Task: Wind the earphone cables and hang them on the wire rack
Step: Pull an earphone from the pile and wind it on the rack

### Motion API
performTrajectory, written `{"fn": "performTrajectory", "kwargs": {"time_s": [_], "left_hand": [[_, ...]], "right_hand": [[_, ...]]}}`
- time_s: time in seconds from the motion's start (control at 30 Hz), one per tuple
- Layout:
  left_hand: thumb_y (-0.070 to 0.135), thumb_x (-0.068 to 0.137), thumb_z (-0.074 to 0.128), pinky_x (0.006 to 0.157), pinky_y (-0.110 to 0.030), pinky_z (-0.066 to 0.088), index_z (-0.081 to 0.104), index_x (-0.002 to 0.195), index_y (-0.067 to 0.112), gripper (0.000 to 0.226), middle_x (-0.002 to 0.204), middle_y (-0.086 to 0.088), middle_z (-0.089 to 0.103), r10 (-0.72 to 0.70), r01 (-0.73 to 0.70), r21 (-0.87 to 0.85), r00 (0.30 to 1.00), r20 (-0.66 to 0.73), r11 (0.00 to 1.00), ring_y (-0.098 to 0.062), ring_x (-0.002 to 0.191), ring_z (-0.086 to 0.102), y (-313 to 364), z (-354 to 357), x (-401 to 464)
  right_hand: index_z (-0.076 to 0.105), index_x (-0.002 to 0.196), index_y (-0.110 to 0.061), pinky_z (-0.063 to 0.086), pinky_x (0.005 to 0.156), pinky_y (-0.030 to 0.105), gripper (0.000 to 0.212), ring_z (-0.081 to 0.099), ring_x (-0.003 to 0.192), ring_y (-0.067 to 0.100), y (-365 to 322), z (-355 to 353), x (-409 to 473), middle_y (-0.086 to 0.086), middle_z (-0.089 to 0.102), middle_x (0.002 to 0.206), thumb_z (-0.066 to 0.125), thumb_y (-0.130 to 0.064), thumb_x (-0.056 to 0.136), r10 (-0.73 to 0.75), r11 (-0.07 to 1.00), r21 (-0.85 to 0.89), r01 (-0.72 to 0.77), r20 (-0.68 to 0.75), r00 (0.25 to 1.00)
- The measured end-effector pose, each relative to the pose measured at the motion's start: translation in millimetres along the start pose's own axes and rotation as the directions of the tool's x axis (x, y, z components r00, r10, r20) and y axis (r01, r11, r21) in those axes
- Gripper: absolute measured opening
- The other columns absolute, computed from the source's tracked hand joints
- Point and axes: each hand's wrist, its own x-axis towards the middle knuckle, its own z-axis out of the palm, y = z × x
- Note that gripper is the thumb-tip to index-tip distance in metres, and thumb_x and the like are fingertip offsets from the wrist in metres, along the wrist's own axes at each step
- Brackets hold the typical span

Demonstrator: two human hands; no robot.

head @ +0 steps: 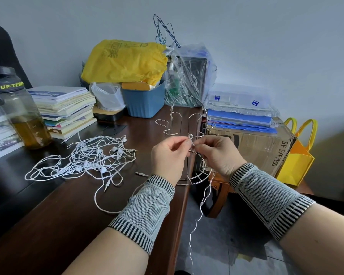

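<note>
Dark wood desk [72, 211] is standing against a pale wall. Blue bin [145, 100] is holding paper cups. Left hand [168, 155] and right hand [216, 153] are pinching a white earphone cable [197, 221] in front of the wire rack [187, 124], its tail dangling below.

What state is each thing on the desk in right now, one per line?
left hand: pinching the held cable
right hand: pinching it too
held cable: tail dangling off the desk edge
earphone pile: tangled, loose
wire rack: upright
bottle: capped, partly full
</note>
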Motion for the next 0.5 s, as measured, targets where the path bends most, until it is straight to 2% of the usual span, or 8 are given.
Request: {"fn": "performTrajectory", "kwargs": {"time_s": [0.1, 0.27, 0.4, 0.5], "left_hand": [[0.021, 0.085, 0.072, 0.048, -0.018, 0.041, 0.073, 0.078, 0.030, 0.011, 0.058, 0.015, 0.065, -0.030, 0.030, -0.026, 1.000, 0.005, 0.999, 0.003, 0.052, 0.057, -1.5, 2.4, 1.6], [0.019, 0.084, 0.073, 0.049, -0.018, 0.038, 0.075, 0.080, 0.025, 0.007, 0.050, 0.018, 0.057, -0.064, 0.065, -0.072, 0.998, 0.008, 0.995, 0.001, 0.049, 0.051, -2.7, 4.9, 2.2], [0.021, 0.083, 0.074, 0.054, -0.024, 0.043, 0.075, 0.086, 0.022, 0.004, 0.061, 0.013, 0.063, -0.062, 0.058, -0.104, 0.998, -0.030, 0.993, -0.002, 0.054, 0.053, -3.8, 7.8, 0.5], [0.024, 0.083, 0.074, 0.059, -0.028, 0.045, 0.075, 0.084, 0.028, 0.005, 0.067, 0.012, 0.066, -0.064, 0.060, -0.115, 0.998, -0.029, 0.992, -0.005, 0.058, 0.054, -5.2, 9.6, -0.1]], "right_hand": [[0.069, 0.072, -0.017, 0.031, 0.039, 0.013, 0.024, 0.036, 0.037, 0.001, -1.7, -0.8, -2.6, -0.005, 0.050, 0.051, 0.061, -0.003, 0.089, -0.017, 1.000, -0.012, 0.018, 0.027, 0.999], [0.069, 0.074, -0.015, 0.032, 0.040, 0.011, 0.021, 0.040, 0.037, 0.000, -1.6, -2.8, -3.4, 0.002, 0.054, 0.057, 0.062, -0.004, 0.090, -0.019, 1.000, -0.015, 0.020, 0.037, 0.999], [0.068, 0.076, -0.012, 0.034, 0.040, 0.010, 0.018, 0.043, 0.037, 0.000, -0.4, -4.5, -4.3, 0.003, 0.056, 0.059, 0.061, -0.003, 0.090, -0.016, 1.000, -0.018, 0.017, 0.027, 0.999], [0.069, 0.077, -0.013, 0.034, 0.042, 0.009, 0.016, 0.044, 0.038, 0.000, 0.5, -4.8, -4.4, 0.002, 0.057, 0.060, 0.062, -0.006, 0.090, -0.028, 0.997, -0.066, 0.030, 0.032, 0.999]]}}
